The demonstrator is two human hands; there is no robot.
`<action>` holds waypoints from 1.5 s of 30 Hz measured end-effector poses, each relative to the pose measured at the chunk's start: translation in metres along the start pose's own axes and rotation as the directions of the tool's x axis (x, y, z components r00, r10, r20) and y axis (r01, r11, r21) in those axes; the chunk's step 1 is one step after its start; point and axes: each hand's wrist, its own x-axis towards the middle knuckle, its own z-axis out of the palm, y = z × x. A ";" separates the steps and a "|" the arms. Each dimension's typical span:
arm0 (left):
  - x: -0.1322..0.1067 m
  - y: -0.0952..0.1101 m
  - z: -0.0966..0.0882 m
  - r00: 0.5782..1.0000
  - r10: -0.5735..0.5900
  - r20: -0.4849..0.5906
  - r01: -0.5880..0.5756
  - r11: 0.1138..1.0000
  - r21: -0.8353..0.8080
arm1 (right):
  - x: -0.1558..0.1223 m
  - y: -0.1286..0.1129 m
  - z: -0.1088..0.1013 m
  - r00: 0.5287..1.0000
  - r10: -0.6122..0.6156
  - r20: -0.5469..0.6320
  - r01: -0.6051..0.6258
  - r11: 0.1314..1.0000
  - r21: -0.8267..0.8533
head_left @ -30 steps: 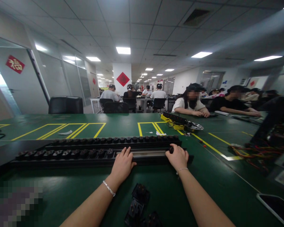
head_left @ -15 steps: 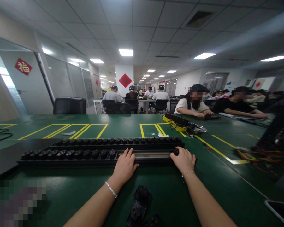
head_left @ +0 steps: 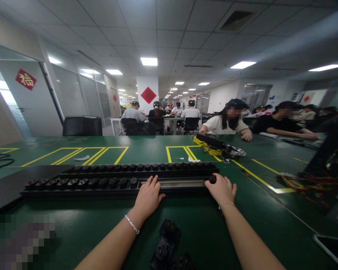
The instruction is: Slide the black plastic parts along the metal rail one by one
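Note:
My left hand (head_left: pixel 147 194) lies over the near black rail (head_left: pixel 101 195) with its fingers stretched out, beside a row of black pronged modules (head_left: pixel 103 183). At the rail's right end, my right hand (head_left: pixel 221 188) has its thumb and fingers curled around a black module (head_left: pixel 212 179). Part of that module is hidden by the fingers. A bare metallic channel (head_left: pixel 183 183) shows between my two hands. Below the hands, several loose black modules with metal prongs (head_left: pixel 162 250) lie on the green table.
A second rail of modules (head_left: pixel 146 167) lies behind the first. Farther right are a black power strip (head_left: pixel 211 141), a shiny metal dish (head_left: pixel 236 151), tangled wires (head_left: pixel 301 185) and a phone-like device (head_left: pixel 332 249). Two people sit across at the right.
My right hand has shifted slightly right with the black module; my left hand stays put. The co-worker in white has spread their hands apart, one now behind the power strip.

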 end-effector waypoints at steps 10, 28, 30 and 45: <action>0.000 0.000 -0.001 1.000 0.002 0.003 -0.002 1.000 -0.009 | 0.003 0.004 -0.004 1.000 0.017 -0.007 -0.017 1.000 0.020; 0.000 -0.001 0.002 1.000 0.005 -0.011 -0.005 1.000 -0.010 | 0.012 0.015 -0.007 0.998 0.059 0.024 -0.060 0.996 0.064; 0.000 -0.001 0.002 1.000 0.004 -0.010 -0.004 1.000 -0.011 | 0.012 0.015 -0.008 0.998 0.060 0.026 -0.061 0.996 0.072; 0.001 0.000 0.000 1.000 0.005 0.002 -0.005 1.000 0.001 | 0.015 0.025 -0.018 0.994 0.102 0.049 -0.107 0.987 0.122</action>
